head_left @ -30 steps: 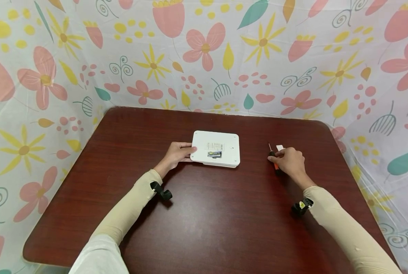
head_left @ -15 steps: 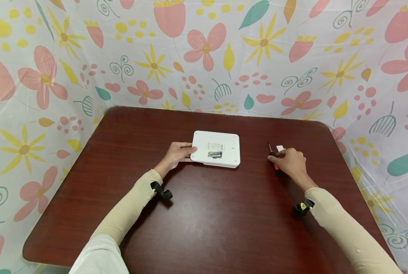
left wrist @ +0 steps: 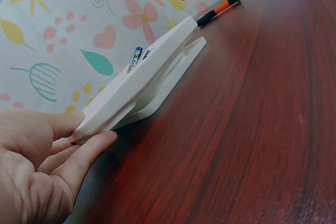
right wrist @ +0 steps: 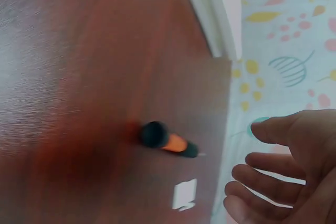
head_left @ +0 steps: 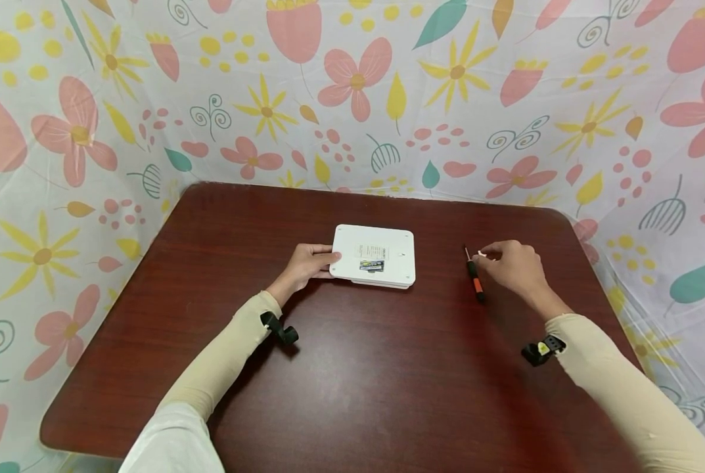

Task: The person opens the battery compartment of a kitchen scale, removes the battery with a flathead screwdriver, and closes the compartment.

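Observation:
A flat white device (head_left: 382,246) lies face down, its label and a battery compartment on top. At least one battery (head_left: 372,265) shows there; in the left wrist view a blue battery (left wrist: 135,56) stands tilted out of the casing. My left hand (head_left: 305,266) pinches the device's left edge between thumb and fingers. To the right lies a screwdriver (head_left: 475,276) with a black and orange handle. My right hand (head_left: 516,268) hovers beside it, fingers spread and holding nothing in the right wrist view. Below those fingers is a small white plastic piece (right wrist: 185,194) with a notched edge.
The dark red wooden table (head_left: 352,368) has rounded corners. Behind it and along both sides hangs a white floral-print sheet (head_left: 352,92). A black strap (head_left: 280,330) is on the left wrist, another black strap (head_left: 543,349) on the right.
My right hand has come off the screwdriver and shifted up and to the right, uncovering its handle. The left hand and the device have stayed put.

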The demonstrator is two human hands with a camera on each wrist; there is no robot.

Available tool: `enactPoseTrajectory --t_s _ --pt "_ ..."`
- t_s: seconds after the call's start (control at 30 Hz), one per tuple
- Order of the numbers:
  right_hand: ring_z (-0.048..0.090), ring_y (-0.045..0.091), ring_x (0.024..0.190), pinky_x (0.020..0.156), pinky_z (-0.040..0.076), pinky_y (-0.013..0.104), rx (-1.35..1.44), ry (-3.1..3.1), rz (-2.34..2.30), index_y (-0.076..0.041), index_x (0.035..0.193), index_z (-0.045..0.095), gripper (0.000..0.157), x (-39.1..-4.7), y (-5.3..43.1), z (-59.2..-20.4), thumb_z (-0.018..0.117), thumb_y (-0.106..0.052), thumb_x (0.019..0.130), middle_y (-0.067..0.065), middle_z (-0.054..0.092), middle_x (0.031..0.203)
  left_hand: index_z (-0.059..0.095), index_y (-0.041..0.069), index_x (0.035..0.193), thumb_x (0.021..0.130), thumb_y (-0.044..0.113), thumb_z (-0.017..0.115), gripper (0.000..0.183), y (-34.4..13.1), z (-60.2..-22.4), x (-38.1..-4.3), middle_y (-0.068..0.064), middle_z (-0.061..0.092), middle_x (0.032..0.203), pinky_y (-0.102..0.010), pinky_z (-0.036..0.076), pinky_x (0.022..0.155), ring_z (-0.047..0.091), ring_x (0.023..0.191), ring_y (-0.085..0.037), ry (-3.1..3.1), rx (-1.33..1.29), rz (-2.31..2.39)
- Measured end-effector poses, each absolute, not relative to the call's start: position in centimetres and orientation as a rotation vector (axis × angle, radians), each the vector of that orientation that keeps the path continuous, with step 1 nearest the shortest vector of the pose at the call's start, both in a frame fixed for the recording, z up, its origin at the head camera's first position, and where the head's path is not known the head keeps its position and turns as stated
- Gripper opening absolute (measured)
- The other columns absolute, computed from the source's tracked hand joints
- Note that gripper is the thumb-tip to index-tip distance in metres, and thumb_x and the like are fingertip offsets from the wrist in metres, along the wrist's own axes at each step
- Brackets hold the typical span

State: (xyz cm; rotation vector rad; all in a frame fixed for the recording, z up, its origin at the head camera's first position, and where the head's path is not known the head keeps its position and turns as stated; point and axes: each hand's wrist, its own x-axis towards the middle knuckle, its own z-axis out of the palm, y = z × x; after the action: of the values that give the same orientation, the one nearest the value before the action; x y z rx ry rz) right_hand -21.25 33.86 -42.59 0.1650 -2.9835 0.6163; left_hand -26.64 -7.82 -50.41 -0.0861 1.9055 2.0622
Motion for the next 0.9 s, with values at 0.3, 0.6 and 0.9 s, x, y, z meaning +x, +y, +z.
enactPoseTrajectory --t_s 0.3,0.6,0.9 --pt "0.056 0.018 0.054 0.057 0.043 0.034 0.357 -3.067 0.651 -0.002 0.125 0.072 0.045 -21.9 31.0 -38.6 0.071 -0.038 0.098 0.008 0.074 0.077 0.062 -0.012 0.131 0.094 0.003 0.073 0.041 -7.9 -50.4 -26.6 -0.029 0.071 0.111 -0.036 0.065 0.071 0.074 0.078 -0.020 1.900 -0.089 2.059" --pt "0.061 0.021 0.083 0.071 0.048 0.038 0.694 -2.957 0.676 -0.009 0.121 0.076 0.031 -23.3 25.9 -37.5 0.075 -0.027 0.096 0.012 0.075 0.117 0.061 -0.012 0.131 0.094 0.004 0.073 0.042 -8.0 -50.4 -26.6 -0.029 0.071 0.111 -0.035 0.065 0.070 0.074 0.078 -0.020 1.904 -0.088 2.059" --pt "0.070 0.027 0.101 0.082 0.058 0.045 0.952 -2.912 0.674 -0.005 0.116 0.077 0.032 -24.9 21.9 -39.4 0.079 -0.027 0.093 0.011 0.076 0.114 0.061 -0.012 0.132 0.094 0.004 0.073 0.043 -8.0 -50.1 -26.4 -0.028 0.072 0.110 -0.034 0.065 0.069 0.074 0.078 -0.019 1.894 -0.093 2.059"
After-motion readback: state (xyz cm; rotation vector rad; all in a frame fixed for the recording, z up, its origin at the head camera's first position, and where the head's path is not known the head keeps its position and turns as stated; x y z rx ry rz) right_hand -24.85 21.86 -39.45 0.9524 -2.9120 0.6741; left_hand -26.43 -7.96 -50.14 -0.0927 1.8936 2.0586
